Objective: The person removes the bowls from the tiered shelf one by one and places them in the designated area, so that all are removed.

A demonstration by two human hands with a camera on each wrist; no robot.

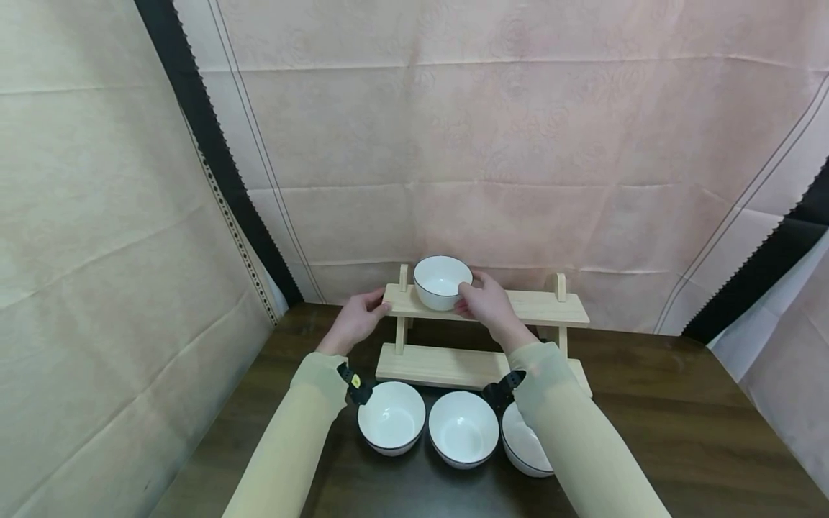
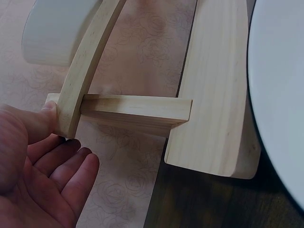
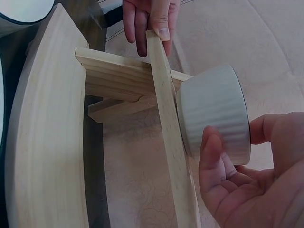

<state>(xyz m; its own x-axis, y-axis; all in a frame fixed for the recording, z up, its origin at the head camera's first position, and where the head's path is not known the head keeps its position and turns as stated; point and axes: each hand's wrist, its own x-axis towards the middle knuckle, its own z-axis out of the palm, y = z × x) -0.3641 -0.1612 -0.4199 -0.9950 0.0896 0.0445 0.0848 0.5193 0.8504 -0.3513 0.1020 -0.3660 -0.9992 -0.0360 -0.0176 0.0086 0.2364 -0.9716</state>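
Observation:
A white bowl with a dark rim [image 1: 443, 278] sits at the left part of the upper board of a two-tier wooden shelf [image 1: 544, 306]. My right hand [image 1: 484, 302] grips this bowl from its right side; in the right wrist view the thumb and fingers are spread around the ribbed white bowl [image 3: 213, 114], its base against the board. At the shelf's left end, my left hand [image 1: 360, 318] pinches the upper board. The left wrist view has the thumb on the board's end [image 2: 71, 111] and the other fingers [image 2: 66, 164] loosely bent below it.
In front of the shelf stand three more white bowls in a row: a left one [image 1: 391, 417], a middle one [image 1: 463, 429] and a right one [image 1: 526, 442] partly behind my right sleeve. The dark wooden table [image 1: 660, 417] meets a pale cloth backdrop [image 1: 518, 144] behind the shelf.

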